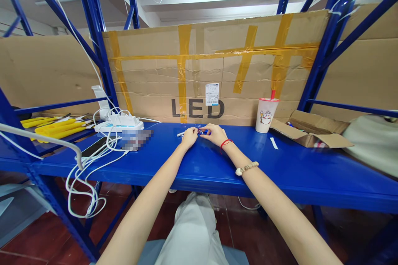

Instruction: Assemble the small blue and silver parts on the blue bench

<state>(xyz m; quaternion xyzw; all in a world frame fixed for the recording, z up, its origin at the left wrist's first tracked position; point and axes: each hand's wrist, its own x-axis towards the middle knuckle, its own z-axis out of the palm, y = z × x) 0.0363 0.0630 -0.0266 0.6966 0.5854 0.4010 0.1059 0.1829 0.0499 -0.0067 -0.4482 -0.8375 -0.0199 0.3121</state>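
Observation:
Both my hands meet over the middle of the blue tabletop (217, 165), near its back. My left hand (189, 138) is closed, its thumb and fingers pinched around something too small to make out. Just beside it, my right hand (216, 134) has its fingers closed on a small dark blue piece (205, 132), whose shape is mostly hidden by the fingertips. A thin, light-coloured item (180, 134) pokes out to the left of my left hand; whether it is held or lies on the table, I cannot tell.
A white cup (266, 116) with a red straw and an open cardboard box (311, 129) stand at the right, a paper strip (274, 143) near them. At the left are a power strip (120, 124), tangled white cables (90, 186), a phone (94, 147) and yellow-handled tools (64, 127).

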